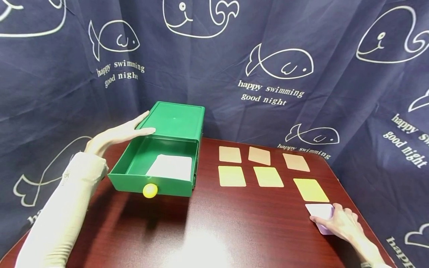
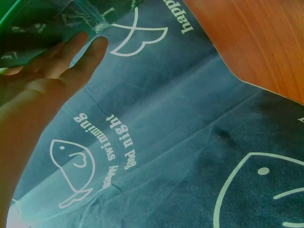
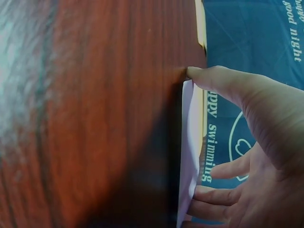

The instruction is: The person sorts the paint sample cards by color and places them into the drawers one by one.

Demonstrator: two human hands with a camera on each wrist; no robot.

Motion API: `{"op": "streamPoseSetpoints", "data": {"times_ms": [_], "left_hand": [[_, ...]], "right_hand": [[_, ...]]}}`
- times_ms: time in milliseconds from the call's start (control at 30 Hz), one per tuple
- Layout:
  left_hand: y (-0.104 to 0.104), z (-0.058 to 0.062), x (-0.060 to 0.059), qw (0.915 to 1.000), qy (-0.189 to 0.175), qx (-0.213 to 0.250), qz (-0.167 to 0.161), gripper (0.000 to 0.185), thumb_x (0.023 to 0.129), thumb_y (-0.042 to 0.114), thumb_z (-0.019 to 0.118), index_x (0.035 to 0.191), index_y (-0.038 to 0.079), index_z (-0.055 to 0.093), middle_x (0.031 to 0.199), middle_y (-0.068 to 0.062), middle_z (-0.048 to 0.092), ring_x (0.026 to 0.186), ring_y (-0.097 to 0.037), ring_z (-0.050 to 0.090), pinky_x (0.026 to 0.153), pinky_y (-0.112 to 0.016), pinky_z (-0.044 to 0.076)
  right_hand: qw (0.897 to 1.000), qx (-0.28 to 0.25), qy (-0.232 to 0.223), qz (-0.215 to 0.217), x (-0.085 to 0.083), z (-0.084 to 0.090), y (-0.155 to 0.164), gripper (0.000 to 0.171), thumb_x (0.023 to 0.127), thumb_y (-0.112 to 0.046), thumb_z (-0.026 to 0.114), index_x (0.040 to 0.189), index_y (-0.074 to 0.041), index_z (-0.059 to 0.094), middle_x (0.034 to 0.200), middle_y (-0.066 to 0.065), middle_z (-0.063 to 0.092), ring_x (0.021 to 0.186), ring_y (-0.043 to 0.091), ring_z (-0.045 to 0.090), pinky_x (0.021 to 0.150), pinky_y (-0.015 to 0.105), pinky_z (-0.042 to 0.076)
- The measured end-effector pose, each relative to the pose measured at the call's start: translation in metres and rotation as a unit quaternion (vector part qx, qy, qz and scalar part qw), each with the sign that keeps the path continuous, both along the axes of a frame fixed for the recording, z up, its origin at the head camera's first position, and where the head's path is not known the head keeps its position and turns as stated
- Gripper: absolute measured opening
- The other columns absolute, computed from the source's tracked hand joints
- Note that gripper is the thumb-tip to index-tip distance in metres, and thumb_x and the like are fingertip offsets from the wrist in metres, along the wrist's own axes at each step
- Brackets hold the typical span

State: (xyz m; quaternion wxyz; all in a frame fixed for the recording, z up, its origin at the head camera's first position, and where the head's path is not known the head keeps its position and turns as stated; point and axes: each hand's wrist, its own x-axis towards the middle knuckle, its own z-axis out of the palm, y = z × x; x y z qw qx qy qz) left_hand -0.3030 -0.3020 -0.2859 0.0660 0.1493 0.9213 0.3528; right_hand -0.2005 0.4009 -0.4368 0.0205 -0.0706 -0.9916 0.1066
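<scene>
A green box (image 1: 175, 121) stands on the dark wooden table (image 1: 218, 223), its drawer (image 1: 132, 180) pulled out toward me. The drawer has a yellow knob (image 1: 150, 190), and a white card (image 1: 170, 166) lies inside. My left hand (image 1: 124, 134) lies flat with straight fingers against the box's upper left side; the left wrist view shows this hand (image 2: 52, 71) touching the green wall (image 2: 28, 28). At the table's right edge my right hand (image 1: 335, 221) pinches a pale lilac card (image 1: 320, 210). In the right wrist view its thumb (image 3: 213, 78) is on top of that card (image 3: 191, 142) and its fingers are curled underneath.
Two rows of cards lie right of the box: tan ones (image 1: 229, 154) (image 1: 259, 155) (image 1: 296, 162) behind, yellow ones (image 1: 232, 176) (image 1: 268, 176) (image 1: 310, 190) in front. A navy curtain (image 1: 301, 37) printed with fish hangs behind and around the table.
</scene>
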Motion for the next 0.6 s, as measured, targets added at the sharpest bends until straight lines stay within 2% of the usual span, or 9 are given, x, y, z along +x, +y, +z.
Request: {"op": "streamPoseSetpoints", "data": {"times_ms": [100,233,367,600], "left_hand": [[0.000,0.000,0.001,1.0000,-0.003,-0.001,0.001,0.087,0.095,0.053,0.052,0.156,0.029,-0.005,0.164,0.007,-0.003,0.150,-0.022,0.002,0.121,-0.055,0.008],[0.001,0.002,0.000,0.9999,-0.002,-0.010,0.004,0.088,0.094,0.055,0.052,0.156,0.028,-0.005,0.164,0.005,-0.003,0.151,-0.025,0.001,0.121,-0.057,0.007],[0.001,0.002,-0.001,0.9998,0.001,-0.015,0.010,0.089,0.094,0.056,0.051,0.156,0.026,-0.006,0.164,0.003,-0.003,0.151,-0.027,0.001,0.120,-0.058,0.006],[0.004,0.002,0.001,0.9999,-0.007,0.002,0.011,0.089,0.094,0.055,0.050,0.156,0.025,-0.006,0.164,0.001,-0.004,0.151,-0.028,-0.001,0.120,-0.059,0.005]], "right_hand": [[1.000,-0.011,-0.007,-0.003,-0.001,0.006,-0.002,0.110,0.069,-0.070,0.071,0.128,0.016,0.036,0.105,0.041,0.044,0.092,0.054,0.044,0.063,0.060,0.044],[1.000,-0.021,0.011,-0.006,-0.003,0.019,-0.009,0.110,0.068,-0.069,0.072,0.130,0.014,0.035,0.109,0.039,0.044,0.094,0.051,0.046,0.062,0.059,0.043],[0.999,-0.019,0.043,0.009,-0.005,0.030,-0.020,0.106,0.069,-0.066,0.074,0.130,0.012,0.037,0.110,0.039,0.045,0.094,0.051,0.048,0.060,0.059,0.044],[0.997,-0.024,0.058,0.037,-0.008,0.043,-0.038,0.102,0.070,-0.065,0.074,0.130,0.009,0.040,0.110,0.035,0.047,0.094,0.045,0.050,0.059,0.055,0.044]]}}
